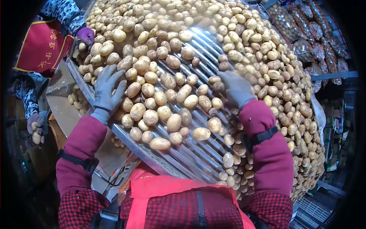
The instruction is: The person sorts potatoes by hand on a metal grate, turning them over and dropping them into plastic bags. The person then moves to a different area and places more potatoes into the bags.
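"Fingers open on the grey-gloved left hand (pixel 108 89)?"

"Yep, spread wide, palm down, nothing gripped afaict. Grey-gloved right hand (pixel 237 87) is blurry, can't tell how open or if it's gripping."

"Rest, big to small?"

"Huge heap of round yellow-brown potatoes (pixel 280 93), under + btwn both hands; shiny slatted metal rack (pixel 187 152) beneath; co-worker's purple-gloved hand (pixel 85 35) nr top L."

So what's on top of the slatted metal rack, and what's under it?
Loose potatoes lie across the rack; the left hand and right hand reach in among them. What lies directly under cannot be made out: slats and potatoes cover it.
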`<state>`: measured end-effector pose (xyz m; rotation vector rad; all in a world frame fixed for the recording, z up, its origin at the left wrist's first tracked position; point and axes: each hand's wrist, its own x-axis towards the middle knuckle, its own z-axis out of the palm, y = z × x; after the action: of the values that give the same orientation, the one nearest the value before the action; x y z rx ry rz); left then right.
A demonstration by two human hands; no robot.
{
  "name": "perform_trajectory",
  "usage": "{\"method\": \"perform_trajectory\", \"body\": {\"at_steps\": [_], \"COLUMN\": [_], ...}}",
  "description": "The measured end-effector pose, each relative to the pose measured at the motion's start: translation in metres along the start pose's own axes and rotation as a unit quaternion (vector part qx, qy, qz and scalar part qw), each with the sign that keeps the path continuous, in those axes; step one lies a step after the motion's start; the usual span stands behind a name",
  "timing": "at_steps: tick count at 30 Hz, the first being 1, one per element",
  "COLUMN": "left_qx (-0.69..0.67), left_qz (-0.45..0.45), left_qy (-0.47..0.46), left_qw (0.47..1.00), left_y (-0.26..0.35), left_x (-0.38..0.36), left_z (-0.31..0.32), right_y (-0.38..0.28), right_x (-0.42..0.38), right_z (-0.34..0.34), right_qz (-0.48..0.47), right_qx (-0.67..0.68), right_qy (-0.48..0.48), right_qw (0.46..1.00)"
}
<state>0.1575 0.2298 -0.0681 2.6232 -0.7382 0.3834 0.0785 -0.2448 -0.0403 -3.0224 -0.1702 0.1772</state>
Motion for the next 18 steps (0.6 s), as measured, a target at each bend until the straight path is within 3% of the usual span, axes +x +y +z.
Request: {"method": "perform_trajectory", "body": {"at_steps": [6,11,13,14,17,18], "left_qx": [0.005,-0.017,-0.019,-0.019,-0.026,-0.028], "left_qz": [-0.017,-0.017,-0.015,-0.019,-0.023,-0.022], "left_qy": [0.015,0.035,0.047,0.055,0.076,0.083], "left_qw": [1.0,0.999,0.999,0.998,0.996,0.996], "left_y": [0.001,-0.004,-0.007,-0.007,-0.007,-0.008], "left_x": [-0.001,-0.004,-0.005,-0.005,-0.004,-0.004], "left_z": [0.002,0.009,0.012,0.012,0.015,0.016], "right_y": [0.003,-0.007,-0.013,-0.015,-0.018,-0.019], "right_x": [0.015,-0.003,0.003,0.005,-0.004,-0.007], "right_z": [0.008,0.001,0.004,0.009,0.006,0.0], "right_qz": [0.033,0.055,0.12,0.105,0.149,0.169], "right_qx": [-0.097,-0.08,-0.09,-0.09,-0.086,-0.019], "right_qy": [-0.083,-0.103,-0.138,-0.087,-0.081,-0.061], "right_qw": [0.991,0.99,0.979,0.987,0.982,0.984]}}
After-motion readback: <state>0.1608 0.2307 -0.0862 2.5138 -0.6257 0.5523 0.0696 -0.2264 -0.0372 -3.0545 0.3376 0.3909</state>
